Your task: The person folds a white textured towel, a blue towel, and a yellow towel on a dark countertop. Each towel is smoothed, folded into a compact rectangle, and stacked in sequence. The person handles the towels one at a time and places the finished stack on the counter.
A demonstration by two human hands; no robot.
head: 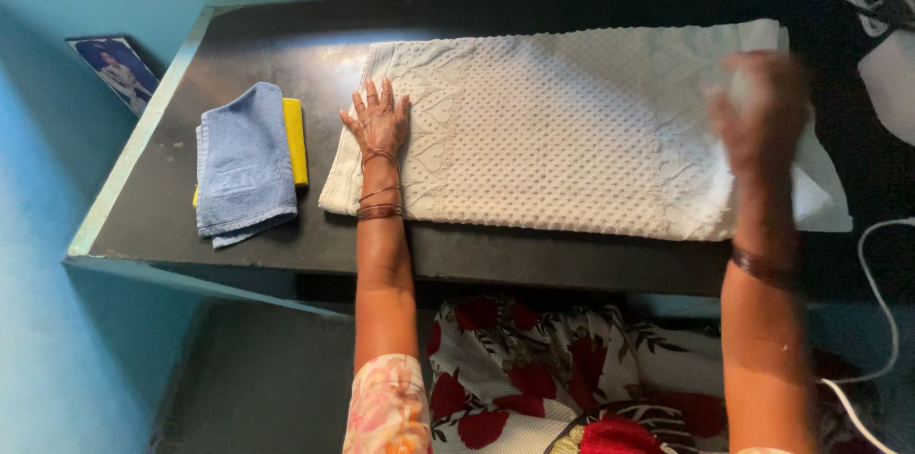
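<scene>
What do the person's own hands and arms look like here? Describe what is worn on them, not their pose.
The left hand is bare, with thin metal bangles at the wrist and a short floral sleeve. The blurred right hand has a dark bangle.

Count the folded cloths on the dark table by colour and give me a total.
White textured towel, spread under the left hand and the blurred right hand: 1
Blue folded terry cloth: 1
Yellow folded cloth, partly under the blue one: 1
Total: 3 cloths on the dark table
</scene>
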